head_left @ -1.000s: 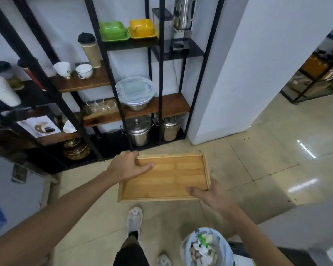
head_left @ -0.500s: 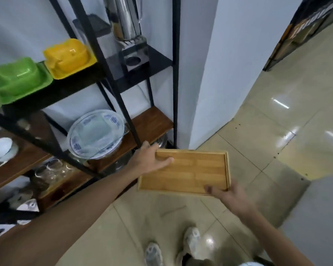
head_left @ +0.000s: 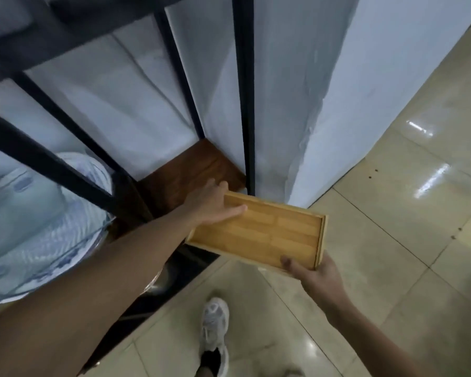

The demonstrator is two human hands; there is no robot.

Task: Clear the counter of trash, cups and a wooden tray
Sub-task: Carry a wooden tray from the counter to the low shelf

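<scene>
Bamboo tray (head_left: 259, 233) lying long-axis left-right, both hands clamping opposite corners; left hand (head_left: 208, 204) nearer shelf (head_left: 193, 172), right hand (head_left: 314, 274) trailing.

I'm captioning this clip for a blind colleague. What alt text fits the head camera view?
Two bare hands hold an empty wooden tray above a tiled floor: the left hand on its far left corner, the right hand on its near right corner. It is beside a brown wooden shelf in a black metal rack.
</scene>
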